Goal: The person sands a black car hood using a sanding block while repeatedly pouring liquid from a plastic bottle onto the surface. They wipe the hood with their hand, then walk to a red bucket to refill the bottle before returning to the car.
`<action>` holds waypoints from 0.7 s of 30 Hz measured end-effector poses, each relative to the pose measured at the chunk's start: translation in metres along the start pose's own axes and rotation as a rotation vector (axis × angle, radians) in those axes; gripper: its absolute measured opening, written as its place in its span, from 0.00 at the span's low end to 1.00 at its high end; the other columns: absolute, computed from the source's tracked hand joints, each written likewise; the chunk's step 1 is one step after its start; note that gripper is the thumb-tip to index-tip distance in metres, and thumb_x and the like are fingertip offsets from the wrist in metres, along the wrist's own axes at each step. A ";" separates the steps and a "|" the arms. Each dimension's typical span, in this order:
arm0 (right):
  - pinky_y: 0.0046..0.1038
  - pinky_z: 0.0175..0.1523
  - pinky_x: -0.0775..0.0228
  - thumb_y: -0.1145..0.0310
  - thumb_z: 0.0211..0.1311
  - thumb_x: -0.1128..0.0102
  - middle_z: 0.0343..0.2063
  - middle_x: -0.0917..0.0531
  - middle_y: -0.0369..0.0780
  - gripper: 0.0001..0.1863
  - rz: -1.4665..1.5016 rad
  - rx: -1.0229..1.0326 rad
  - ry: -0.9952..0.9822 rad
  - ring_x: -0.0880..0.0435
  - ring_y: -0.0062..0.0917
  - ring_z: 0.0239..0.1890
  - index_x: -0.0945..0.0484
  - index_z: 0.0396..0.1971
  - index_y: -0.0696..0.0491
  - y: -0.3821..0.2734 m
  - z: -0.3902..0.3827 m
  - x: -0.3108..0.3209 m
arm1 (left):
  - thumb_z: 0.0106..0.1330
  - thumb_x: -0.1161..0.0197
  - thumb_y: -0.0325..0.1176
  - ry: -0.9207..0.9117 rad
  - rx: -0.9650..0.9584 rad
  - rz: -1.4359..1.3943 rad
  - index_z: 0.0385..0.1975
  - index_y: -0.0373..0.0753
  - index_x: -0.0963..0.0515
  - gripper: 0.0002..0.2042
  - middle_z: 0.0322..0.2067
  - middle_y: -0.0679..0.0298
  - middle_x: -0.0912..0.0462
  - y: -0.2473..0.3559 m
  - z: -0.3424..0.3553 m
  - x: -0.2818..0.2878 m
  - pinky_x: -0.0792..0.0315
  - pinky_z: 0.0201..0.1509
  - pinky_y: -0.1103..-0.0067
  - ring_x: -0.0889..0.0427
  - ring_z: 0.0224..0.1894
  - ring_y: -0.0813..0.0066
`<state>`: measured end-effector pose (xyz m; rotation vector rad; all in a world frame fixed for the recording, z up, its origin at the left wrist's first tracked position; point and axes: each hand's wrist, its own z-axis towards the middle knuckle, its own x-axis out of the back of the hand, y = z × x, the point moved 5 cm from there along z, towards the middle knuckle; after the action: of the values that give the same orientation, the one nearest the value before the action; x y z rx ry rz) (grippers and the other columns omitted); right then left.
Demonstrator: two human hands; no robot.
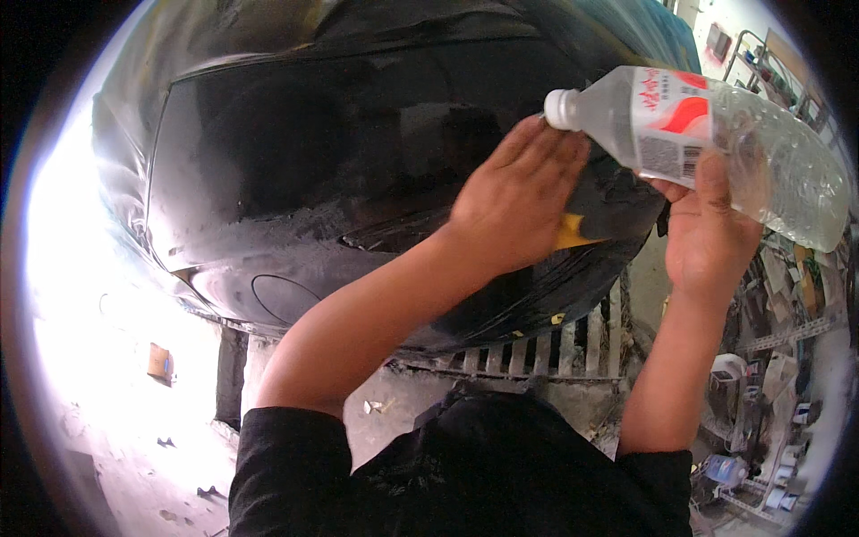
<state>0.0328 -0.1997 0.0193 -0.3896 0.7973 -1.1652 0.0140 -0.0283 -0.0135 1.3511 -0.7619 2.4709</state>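
Observation:
My right hand (707,228) grips a large clear plastic bottle (787,170) with a red-and-white label, tilted almost on its side. The bottle's white cap (560,110) is just at my left fingertips. My left hand (519,192) lies on the glossy dark bodywork (349,134), fingers extended and close together. Part of a yellow sheet (580,234) shows from beneath that hand; the rest is hidden. Scuffed, wet-looking patches run along the panel's lower part, near a round outline (286,295).
Draped sheeting (403,20) covers the bodywork's top. Below lie a slatted grate (546,353) and a concrete floor (376,416) with scraps and a small box (159,362). Cluttered metal shelving (769,340) with several containers stands at right. Bright glare fills the left side.

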 end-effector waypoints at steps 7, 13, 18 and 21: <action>0.44 0.47 0.17 0.65 0.68 0.41 0.53 0.22 0.50 0.30 0.069 -0.015 0.009 0.17 0.40 0.50 0.39 0.64 0.61 -0.005 0.007 0.004 | 0.63 0.42 0.38 -0.130 0.064 -0.023 0.71 0.38 0.44 0.36 0.74 0.56 0.49 -0.043 -0.079 0.008 0.64 0.79 0.66 0.55 0.77 0.65; 0.43 0.48 0.17 0.66 0.68 0.41 0.53 0.22 0.49 0.30 0.045 0.017 -0.010 0.17 0.39 0.50 0.40 0.65 0.59 -0.003 0.007 0.002 | 0.62 0.43 0.33 -0.127 0.073 0.020 0.71 0.34 0.45 0.35 0.74 0.52 0.53 -0.057 -0.105 0.008 0.66 0.79 0.63 0.61 0.77 0.61; 0.43 0.48 0.17 0.68 0.68 0.42 0.53 0.22 0.48 0.30 0.064 0.045 -0.036 0.17 0.38 0.49 0.40 0.66 0.59 -0.006 0.011 0.003 | 0.66 0.50 0.40 -0.026 -0.016 0.012 0.68 0.33 0.39 0.30 0.70 0.53 0.40 -0.005 0.006 0.003 0.60 0.78 0.65 0.49 0.75 0.61; 0.43 0.48 0.17 0.68 0.68 0.41 0.52 0.22 0.48 0.30 0.044 0.021 -0.014 0.17 0.39 0.49 0.40 0.65 0.60 -0.007 0.010 0.002 | 0.67 0.51 0.41 -0.071 -0.023 0.059 0.67 0.34 0.37 0.29 0.69 0.55 0.37 0.003 0.024 0.001 0.59 0.78 0.66 0.46 0.75 0.63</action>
<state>0.0359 -0.2055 0.0302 -0.3604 0.7772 -1.1276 0.0292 -0.0442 -0.0031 1.4349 -0.8546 2.4626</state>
